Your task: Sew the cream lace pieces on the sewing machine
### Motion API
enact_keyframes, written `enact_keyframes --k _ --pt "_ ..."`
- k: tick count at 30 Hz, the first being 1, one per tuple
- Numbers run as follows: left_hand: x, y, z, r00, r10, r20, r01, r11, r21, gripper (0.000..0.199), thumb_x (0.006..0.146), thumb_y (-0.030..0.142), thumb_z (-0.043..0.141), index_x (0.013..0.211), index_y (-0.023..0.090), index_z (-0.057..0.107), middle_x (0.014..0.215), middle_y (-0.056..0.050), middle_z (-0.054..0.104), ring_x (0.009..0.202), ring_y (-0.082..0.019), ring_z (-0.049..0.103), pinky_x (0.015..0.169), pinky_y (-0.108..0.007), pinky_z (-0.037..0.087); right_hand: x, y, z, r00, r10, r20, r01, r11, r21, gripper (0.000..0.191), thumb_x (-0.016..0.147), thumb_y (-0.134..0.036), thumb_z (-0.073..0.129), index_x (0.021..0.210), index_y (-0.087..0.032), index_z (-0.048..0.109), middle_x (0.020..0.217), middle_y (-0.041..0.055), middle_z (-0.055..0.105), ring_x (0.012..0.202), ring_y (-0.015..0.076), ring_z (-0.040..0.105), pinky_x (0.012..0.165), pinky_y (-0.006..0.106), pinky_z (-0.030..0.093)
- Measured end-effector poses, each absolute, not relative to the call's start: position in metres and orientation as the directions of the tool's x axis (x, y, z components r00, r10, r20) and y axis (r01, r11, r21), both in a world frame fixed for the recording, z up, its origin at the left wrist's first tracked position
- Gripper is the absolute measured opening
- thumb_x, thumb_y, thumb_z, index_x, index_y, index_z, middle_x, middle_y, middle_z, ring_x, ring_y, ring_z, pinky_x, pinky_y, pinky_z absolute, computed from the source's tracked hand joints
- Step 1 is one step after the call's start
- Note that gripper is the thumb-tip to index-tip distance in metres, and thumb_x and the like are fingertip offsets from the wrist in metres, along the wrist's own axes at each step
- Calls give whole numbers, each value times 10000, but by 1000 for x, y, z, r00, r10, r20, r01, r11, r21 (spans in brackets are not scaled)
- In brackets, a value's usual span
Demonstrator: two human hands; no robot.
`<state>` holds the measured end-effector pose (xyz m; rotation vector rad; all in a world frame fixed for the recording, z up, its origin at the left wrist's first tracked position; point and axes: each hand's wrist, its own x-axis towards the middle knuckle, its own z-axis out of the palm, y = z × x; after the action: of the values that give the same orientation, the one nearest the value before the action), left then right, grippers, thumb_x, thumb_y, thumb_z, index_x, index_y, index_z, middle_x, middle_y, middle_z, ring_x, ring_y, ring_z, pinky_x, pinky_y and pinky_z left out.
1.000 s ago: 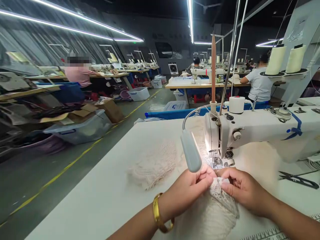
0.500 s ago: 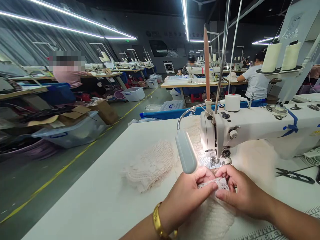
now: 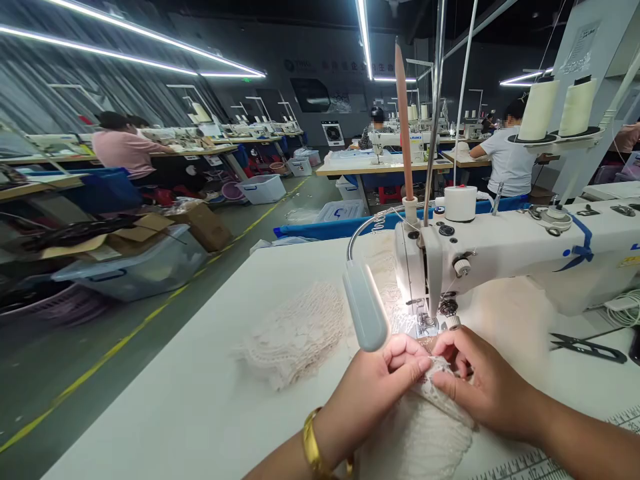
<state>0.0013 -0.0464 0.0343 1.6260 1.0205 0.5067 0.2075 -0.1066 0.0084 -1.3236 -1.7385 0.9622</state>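
Note:
Pale lace fabric (image 3: 425, 427) hangs from both hands onto the table just before the sewing machine (image 3: 480, 257). My left hand (image 3: 383, 380), with a gold bangle at its wrist, pinches the lace edge between thumb and fingers. Opposite it, my right hand (image 3: 483, 383) grips the same edge with curled fingers. The fingertips of both hands are close to the lit presser foot (image 3: 426, 325). More of the lace lies beneath and behind the needle area. Left of the machine rests a loose heap of cream lace (image 3: 303, 333).
A grey lamp head (image 3: 366, 307) hangs left of the needle. Thread snips (image 3: 587, 347) lie at the right, and a ruler scale (image 3: 530, 465) runs along the near edge. Thread cones (image 3: 537, 110) stand above. Plastic bins (image 3: 135, 267) line the aisle; other people sit at machines beyond.
The lace between my fingers has turned and more of it now hangs below my right thumb. Both hands stay near the presser foot. The whole view has shifted slightly.

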Motion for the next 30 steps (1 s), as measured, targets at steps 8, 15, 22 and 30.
enact_keyframes --k 8,15,22,30 --pt "1 -50 34 526 841 -124 287 -38 957 347 849 528 724 904 185 736 748 -39 740 719 -199 659 654 -279 526 210 -100 5 -222 972 78 164 116 -980 219 998 -420 628 906 -225 589 1112 56 664 1034 229 626 848 354 498" --pt "2 -51 32 511 850 -125 280 -28 959 373 820 541 769 972 200 751 884 -67 798 841 -242 722 760 -327 577 212 -96 0 -209 976 54 -9 54 -999 338 916 -498 753 818 -224 580 950 36 692 979 229 660 889 385 530" --pt "2 -50 34 508 839 -195 328 21 945 371 821 534 755 958 190 767 907 -72 801 872 -242 732 805 -323 574 210 -98 4 -178 980 85 -10 85 -996 284 899 -447 783 846 -228 610 955 29 691 996 228 661 894 386 534" --pt "2 -51 37 510 847 -152 302 -10 953 355 822 522 771 967 198 775 941 -80 811 884 -257 745 821 -343 601 211 -97 7 -165 982 86 -70 75 -995 283 921 -444 764 822 -226 614 936 30 705 983 224 688 934 404 543"
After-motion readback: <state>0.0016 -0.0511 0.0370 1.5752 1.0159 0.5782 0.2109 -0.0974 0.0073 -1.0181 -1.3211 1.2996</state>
